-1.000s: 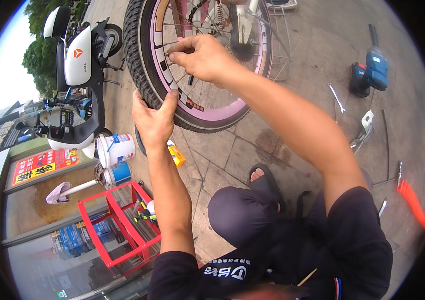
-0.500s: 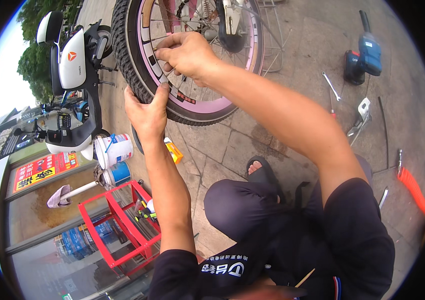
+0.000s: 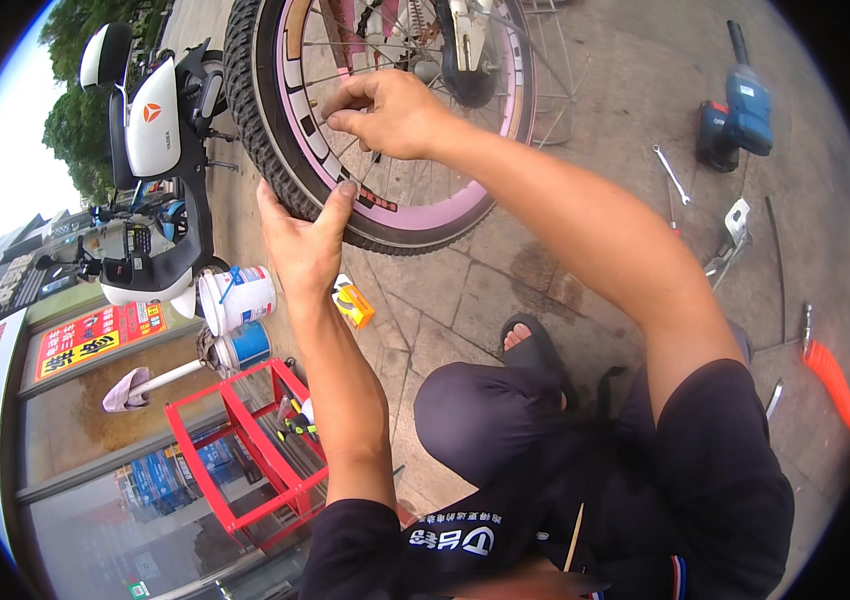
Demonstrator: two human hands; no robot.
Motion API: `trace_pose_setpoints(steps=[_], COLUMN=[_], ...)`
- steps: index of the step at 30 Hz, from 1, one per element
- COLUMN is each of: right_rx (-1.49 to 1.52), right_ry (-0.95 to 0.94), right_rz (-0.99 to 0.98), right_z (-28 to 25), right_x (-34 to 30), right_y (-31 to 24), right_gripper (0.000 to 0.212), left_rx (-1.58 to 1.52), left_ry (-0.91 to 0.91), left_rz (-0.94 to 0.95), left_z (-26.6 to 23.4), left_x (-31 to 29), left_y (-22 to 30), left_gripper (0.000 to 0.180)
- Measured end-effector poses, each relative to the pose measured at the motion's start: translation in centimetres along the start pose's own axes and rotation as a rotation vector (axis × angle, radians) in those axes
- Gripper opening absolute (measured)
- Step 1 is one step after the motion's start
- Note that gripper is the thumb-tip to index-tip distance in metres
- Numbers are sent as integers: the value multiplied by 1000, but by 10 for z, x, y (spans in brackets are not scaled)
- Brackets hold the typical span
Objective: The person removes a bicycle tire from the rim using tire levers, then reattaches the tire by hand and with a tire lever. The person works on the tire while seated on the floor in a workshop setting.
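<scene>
Presently clasping tire (image 3: 248,105) in half-curled left hand (image 3: 307,243); beyond it, pinching with right hand (image 3: 395,115) beside rim (image 3: 440,219), cannot tell what.

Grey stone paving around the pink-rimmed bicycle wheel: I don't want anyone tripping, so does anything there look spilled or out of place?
Yes: a silver metal wrench and a blue cordless power tool lie loose on the paving, perhaps trip hazards. Dark blotches near the wheel may be spills or old stains; I can't tell.

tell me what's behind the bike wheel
Paving shows through the wheel below the right hand. Whatever sits directly behind the hand or the tyre is covered and can't be told.
</scene>
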State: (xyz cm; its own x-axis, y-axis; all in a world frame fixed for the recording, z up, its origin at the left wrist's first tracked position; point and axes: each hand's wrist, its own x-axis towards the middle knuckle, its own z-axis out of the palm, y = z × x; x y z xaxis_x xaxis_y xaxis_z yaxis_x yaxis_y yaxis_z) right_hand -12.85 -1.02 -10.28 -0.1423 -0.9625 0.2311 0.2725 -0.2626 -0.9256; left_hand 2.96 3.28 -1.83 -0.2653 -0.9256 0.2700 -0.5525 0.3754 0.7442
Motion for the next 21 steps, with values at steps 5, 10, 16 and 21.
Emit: trace_pose_setpoints(steps=[5, 10, 16, 21], right_rx=[-73, -81, -107, -77], right_ry=[7, 20, 22, -20], right_rz=[4, -18, -31, 19], right_z=[-3, 0, -2, -4], right_x=[1, 4, 3, 3], right_y=[-3, 0, -1, -4], right_gripper=[19, 19, 20, 20], left_rx=[-109, -147, -89, -128], left_ry=[-59, -82, -62, 29], left_rz=[-113, -96, -81, -198], left_z=[-6, -10, 19, 29], left_x=[-10, -5, -51, -71], left_y=[-20, -24, -57, -84], left_gripper=[47, 42, 63, 39])
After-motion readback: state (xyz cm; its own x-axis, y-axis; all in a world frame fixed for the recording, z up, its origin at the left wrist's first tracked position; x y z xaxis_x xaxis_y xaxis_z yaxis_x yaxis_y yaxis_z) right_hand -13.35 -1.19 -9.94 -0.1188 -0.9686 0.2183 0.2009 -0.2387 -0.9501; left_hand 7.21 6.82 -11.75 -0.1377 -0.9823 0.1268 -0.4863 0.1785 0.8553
